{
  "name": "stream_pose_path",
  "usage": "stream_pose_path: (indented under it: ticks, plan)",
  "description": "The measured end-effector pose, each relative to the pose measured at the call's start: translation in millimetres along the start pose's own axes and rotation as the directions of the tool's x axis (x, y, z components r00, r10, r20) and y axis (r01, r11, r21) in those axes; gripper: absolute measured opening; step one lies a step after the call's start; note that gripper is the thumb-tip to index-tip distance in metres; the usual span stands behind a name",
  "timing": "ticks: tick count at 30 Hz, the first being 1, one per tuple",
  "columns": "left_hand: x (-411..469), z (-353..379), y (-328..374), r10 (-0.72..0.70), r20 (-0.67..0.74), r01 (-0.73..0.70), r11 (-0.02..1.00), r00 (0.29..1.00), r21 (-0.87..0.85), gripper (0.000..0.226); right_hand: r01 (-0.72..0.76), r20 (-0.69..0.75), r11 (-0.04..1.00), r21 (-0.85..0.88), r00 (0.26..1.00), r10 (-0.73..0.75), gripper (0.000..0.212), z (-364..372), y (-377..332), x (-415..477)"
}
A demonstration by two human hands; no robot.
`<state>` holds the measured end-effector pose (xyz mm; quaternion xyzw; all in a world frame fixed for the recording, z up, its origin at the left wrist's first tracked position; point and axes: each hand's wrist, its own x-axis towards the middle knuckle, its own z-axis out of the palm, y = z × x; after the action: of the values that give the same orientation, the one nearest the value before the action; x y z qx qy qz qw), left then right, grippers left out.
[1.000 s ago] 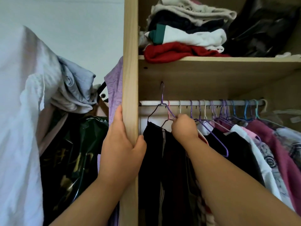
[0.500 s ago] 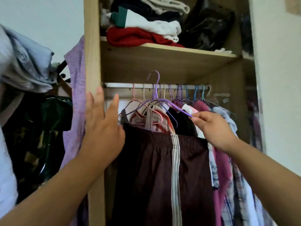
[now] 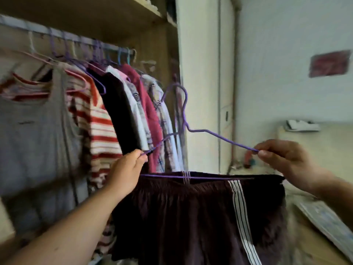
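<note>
We are holding the purple wire hanger (image 3: 198,130) out in front of us, clear of the wardrobe and level with our hands, its hook standing upright and catching on nothing. A dark maroon garment (image 3: 191,217) with a gathered waistband is hanging over the hanger's bottom bar, and its white stripes (image 3: 238,203) are running down the cloth right of the middle. Our left hand (image 3: 126,169) is pinching the hanger's left shoulder end between thumb and fingertips, with the rest of the fingers curled in. Our right hand (image 3: 282,159) is pinching the right shoulder end the same way, thumb and forefinger closing on the wire. The two hands are sitting well apart, so the hanger is stretching between them with the garment drooping below. Just behind the left hand, other clothes are hanging from the rail (image 3: 63,36): a grey top (image 3: 34,134) at the far left, then a red-and-white striped shirt (image 3: 99,127), a black piece (image 3: 122,111), and a dark red one (image 3: 145,96) further along, most of them on wire hangers of their own. A wooden shelf (image 3: 114,14) is running above the rail. To the right of the wardrobe a pale panel (image 3: 200,73) is standing upright, and beyond it a light wall (image 3: 286,54) is carrying a blurred reddish patch (image 3: 330,63).
</note>
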<state>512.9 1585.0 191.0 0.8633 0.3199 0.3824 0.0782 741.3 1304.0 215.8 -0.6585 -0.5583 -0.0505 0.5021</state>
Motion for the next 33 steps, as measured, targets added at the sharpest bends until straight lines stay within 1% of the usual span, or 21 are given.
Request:
stream_pose_path:
  ticks: [1,3,5,6,9,13,15,18,20,22,24,27,28,29,30,31,33]
  plan:
    - [-5.6,12.3,0.1,0.046,0.074,-0.044,0.999,0.996,-0.029,0.018,-0.058,-0.028,0.997,-0.049,0.998,0.056,0.029,-2.3,0.5,-23.4]
    - [-22.3,35.7,4.6,0.139,0.21,-0.119,0.987,0.968,-0.107,0.018,-0.212,-0.092,0.96,-0.181,0.976,0.198,0.027,-3.7,-0.9,-75.8]
    - [-41.6,53.2,11.9,0.213,0.305,-0.154,0.966,0.928,-0.209,0.023,-0.353,-0.173,0.891,-0.286,0.933,0.315,0.024,-1.2,-4.7,-129.0]
    - [-52.9,60.0,15.9,0.249,0.345,-0.163,0.952,0.905,-0.26,0.026,-0.432,-0.227,0.846,-0.312,0.899,0.375,0.024,1.1,-7.3,-157.2]
    - [-92.5,75.4,31.6,0.368,0.453,-0.204,0.906,0.812,-0.37,0.024,-0.635,-0.377,0.729,-0.255,0.76,0.53,0.026,16.1,-24.4,-241.9]
    - [-160.7,82.4,57.7,0.51,0.507,-0.264,0.837,0.695,-0.479,0.016,-0.815,-0.547,0.57,-0.106,0.527,0.651,0.021,43.6,-63.9,-352.6]
    - [-192.9,83.1,73.7,0.564,0.554,-0.27,0.808,0.613,-0.524,0.013,-0.862,-0.6,0.505,-0.039,0.424,0.678,0.019,53.6,-84.2,-401.3]
    - [-244.9,91.1,105.0,0.662,0.596,-0.293,0.743,0.455,-0.602,0.015,-0.908,-0.663,0.414,0.063,0.272,0.697,0.019,63.0,-120.0,-477.7]
    - [-282.2,100.7,127.4,0.702,0.616,-0.327,0.712,0.358,-0.621,0.015,-0.926,-0.672,0.348,0.147,0.165,0.722,0.021,65.6,-141.3,-527.2]
    - [-325.6,112.0,153.1,0.72,0.646,-0.353,0.691,0.254,-0.631,0.02,-0.931,-0.676,0.294,0.216,0.074,0.733,0.02,65.3,-163.5,-578.5]
    - [-367.7,122.7,180.0,0.718,0.683,-0.372,0.677,0.139,-0.635,0.024,-0.929,-0.684,0.248,0.274,-0.007,0.729,0.023,64.6,-183.0,-627.5]
    - [-436.9,142.1,227.0,0.696,0.713,-0.425,0.622,-0.085,-0.657,0.017,-0.92,-0.667,0.142,0.365,-0.152,0.729,0.022,61.0,-206.1,-699.6]
    - [-460.0,148.7,242.3,0.68,0.718,-0.442,0.603,-0.152,-0.665,0.015,-0.909,-0.655,0.11,0.402,-0.201,0.729,0.021,60.2,-210.4,-722.9]
    - [-479.0,153.7,255.0,0.664,0.719,-0.462,0.583,-0.204,-0.669,0.015,-0.895,-0.64,0.083,0.439,-0.247,0.727,0.021,59.5,-212.5,-742.2]
    - [-501.2,160.2,270.9,0.648,0.72,-0.476,0.565,-0.25,-0.674,0.015,-0.882,-0.626,0.049,0.469,-0.293,0.723,0.021,56.9,-213.4,-763.4]
    - [-522.3,165.9,286.5,0.634,0.72,-0.486,0.553,-0.283,-0.677,0.016,-0.876,-0.616,0.013,0.482,-0.328,0.716,0.02,54.1,-213.3,-782.6]
    - [-561.6,175.6,318.2,0.618,0.72,-0.484,0.547,-0.317,-0.683,0.017,-0.868,-0.597,-0.065,0.493,-0.392,0.7,0.021,44.9,-210.1,-816.4]
